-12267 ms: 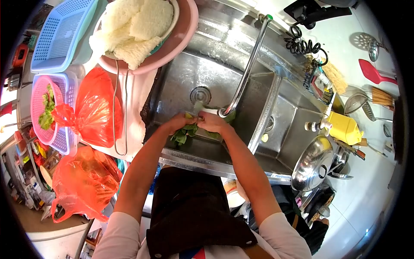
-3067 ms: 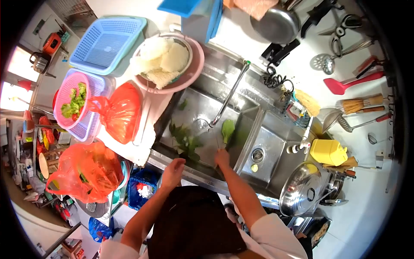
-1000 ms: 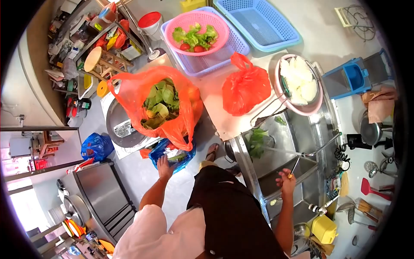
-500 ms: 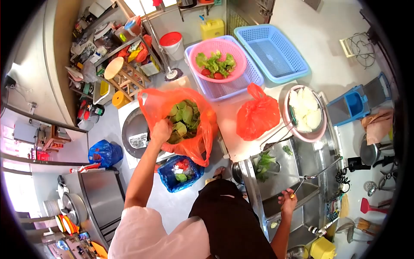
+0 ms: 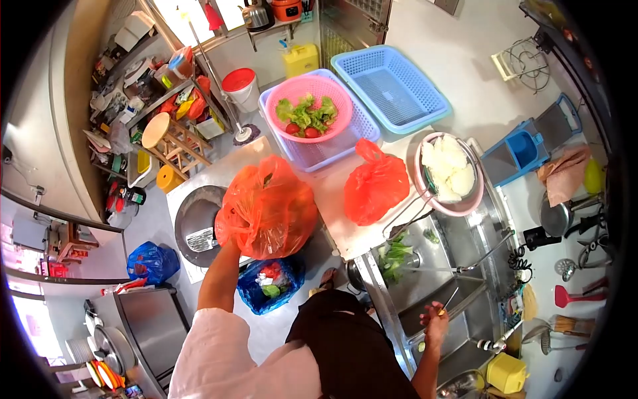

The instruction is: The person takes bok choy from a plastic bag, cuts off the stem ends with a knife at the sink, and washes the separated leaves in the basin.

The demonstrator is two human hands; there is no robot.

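Observation:
An orange-red plastic bag (image 5: 276, 206) is bunched up over the counter's left part, with my left hand (image 5: 230, 250) closed around its gathered edge. The plastic partly covers my left fingers, and the leaves inside barely show through. Over the sink edge, my right hand (image 5: 435, 320) grips a small knife (image 5: 451, 298) by its yellow handle, the thin blade pointing up and away. Under the bag sits a bin lined with blue plastic (image 5: 249, 292), with scraps in it. Close to the bag's left side is a dark wok (image 5: 193, 216) with a metal spatula (image 5: 201, 239) in it.
A tied red bag (image 5: 377, 188) and a bowl of white pieces (image 5: 452, 169) stand right of centre. Green leaves (image 5: 395, 256) lie in the metal sink (image 5: 425, 292). Behind, a pink colander (image 5: 339, 100) holds lettuce and tomatoes beside a blue basket (image 5: 392, 86).
The orange-red bag's mouth, wide open before with leaves showing, is now gathered and closed over them by my left hand. My right hand still holds the knife. The view has shifted slightly.

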